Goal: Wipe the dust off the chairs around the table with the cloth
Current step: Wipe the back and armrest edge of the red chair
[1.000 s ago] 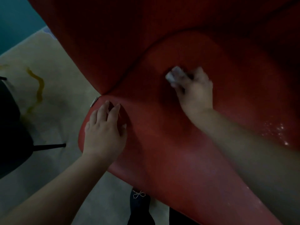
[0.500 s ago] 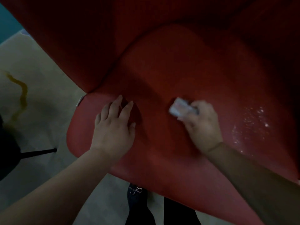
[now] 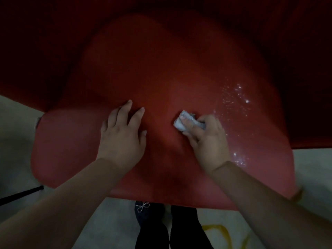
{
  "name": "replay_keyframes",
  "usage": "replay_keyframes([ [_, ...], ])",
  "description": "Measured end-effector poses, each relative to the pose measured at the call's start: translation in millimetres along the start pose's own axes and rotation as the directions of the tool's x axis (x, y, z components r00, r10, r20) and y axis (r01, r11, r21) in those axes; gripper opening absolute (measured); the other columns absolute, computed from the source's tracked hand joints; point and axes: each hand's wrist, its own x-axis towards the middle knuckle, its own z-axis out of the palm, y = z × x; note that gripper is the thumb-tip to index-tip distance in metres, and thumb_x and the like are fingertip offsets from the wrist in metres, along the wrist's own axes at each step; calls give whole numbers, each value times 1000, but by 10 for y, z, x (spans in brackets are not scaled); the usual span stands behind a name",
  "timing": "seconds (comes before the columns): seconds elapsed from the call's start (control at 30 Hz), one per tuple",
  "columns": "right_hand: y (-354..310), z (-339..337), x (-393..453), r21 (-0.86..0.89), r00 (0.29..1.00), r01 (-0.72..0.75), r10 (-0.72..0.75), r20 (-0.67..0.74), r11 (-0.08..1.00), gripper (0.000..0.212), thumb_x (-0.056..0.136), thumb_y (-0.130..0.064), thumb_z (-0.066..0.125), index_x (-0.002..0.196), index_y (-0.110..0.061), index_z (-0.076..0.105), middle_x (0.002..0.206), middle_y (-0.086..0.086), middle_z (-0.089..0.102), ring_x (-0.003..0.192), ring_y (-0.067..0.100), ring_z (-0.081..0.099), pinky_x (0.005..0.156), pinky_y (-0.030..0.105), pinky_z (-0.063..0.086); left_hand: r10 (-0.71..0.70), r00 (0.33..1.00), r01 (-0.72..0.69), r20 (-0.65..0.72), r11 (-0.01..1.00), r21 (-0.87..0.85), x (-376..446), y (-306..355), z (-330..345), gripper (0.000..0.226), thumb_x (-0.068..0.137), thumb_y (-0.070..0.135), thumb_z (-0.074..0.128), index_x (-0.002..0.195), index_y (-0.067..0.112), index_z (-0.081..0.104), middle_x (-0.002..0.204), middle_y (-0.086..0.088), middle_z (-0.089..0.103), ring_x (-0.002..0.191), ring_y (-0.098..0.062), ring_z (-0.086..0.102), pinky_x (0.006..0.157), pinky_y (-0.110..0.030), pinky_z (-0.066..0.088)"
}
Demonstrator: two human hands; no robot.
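Observation:
A red plastic chair (image 3: 161, 69) fills most of the head view, its seat spread under both of my hands. My right hand (image 3: 206, 139) grips a small folded white cloth (image 3: 183, 121) and presses it onto the middle of the seat. My left hand (image 3: 122, 132) rests flat on the seat to the left of the cloth, fingers spread. Shiny wet droplets (image 3: 235, 99) speckle the seat to the right of my right hand.
Pale floor (image 3: 16, 126) shows to the left and right of the seat. A thin black chair leg (image 3: 19, 194) crosses the floor at lower left. My dark trousers and a shoe with a beaded bow (image 3: 143, 207) stand below the seat's front edge.
My right hand has drawn the cloth from the back of the seat toward the front. The view has shifted so the seat sits more centred; my left hand stays on the seat.

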Motion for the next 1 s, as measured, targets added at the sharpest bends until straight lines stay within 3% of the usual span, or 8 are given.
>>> replay_keyframes([
  [0.2,-70,41,-694,-25,993,107,-106,52,994,41,88,-21,64,128,-28,62,96,10,58,80,25,51,67,35,41,34,999,-33,-33,999,26,65,307,135,62,86,32,59,145,22,39,155,-8,26,139,-29,24,107,-57,26],
  [0.43,264,-115,-898,-27,990,-108,105,-92,994,38,89,-28,57,127,-29,60,95,14,57,79,30,51,65,38,47,77,995,-74,-71,997,36,82,545,253,61,84,27,61,143,21,42,154,-10,28,137,-31,26,103,-61,28],
  [0.57,232,-35,-1251,-51,990,138,-136,32,989,49,88,-26,66,132,-40,47,102,4,53,83,22,47,68,34,40,115,989,-109,-91,992,63,72,670,316,60,84,27,60,141,20,44,154,-11,28,136,-32,27,100,-61,29],
  [0.63,464,-129,-1220,-74,996,90,-90,6,993,64,81,-23,76,131,-41,41,99,6,56,83,23,47,65,35,46,130,987,-123,-91,990,75,52,702,350,60,84,27,60,142,20,44,153,-11,29,135,-32,28,100,-60,28],
  [0.73,769,-321,-1054,-167,992,-53,33,-122,985,46,87,-21,63,130,-34,54,95,16,57,79,30,48,62,41,48,149,985,-141,-91,986,90,40,723,389,60,85,27,59,142,20,42,153,-11,29,135,-33,28,101,-60,28],
  [0.83,700,-314,-1028,-77,977,-140,125,-170,987,38,89,-20,58,125,-26,63,97,15,54,79,31,49,65,42,47,135,986,-126,-98,987,96,27,730,393,60,86,27,59,143,20,42,153,-11,28,135,-33,28,101,-60,28],
  [0.9,470,-203,-1136,29,989,-100,103,-111,995,35,86,-22,66,121,-26,64,95,4,53,81,23,48,66,39,47,125,987,-115,-105,988,99,13,753,395,60,86,26,59,143,20,42,153,-11,29,135,-34,28,101,-61,28],
  [1.0,291,-102,-1379,-14,992,119,-118,51,993,43,87,-26,66,128,-37,58,99,2,59,86,19,45,72,35,35,136,985,-124,-106,986,111,-9,788,414,60,85,27,59,143,20,42,153,-11,29,135,-34,29,101,-60,28],
])
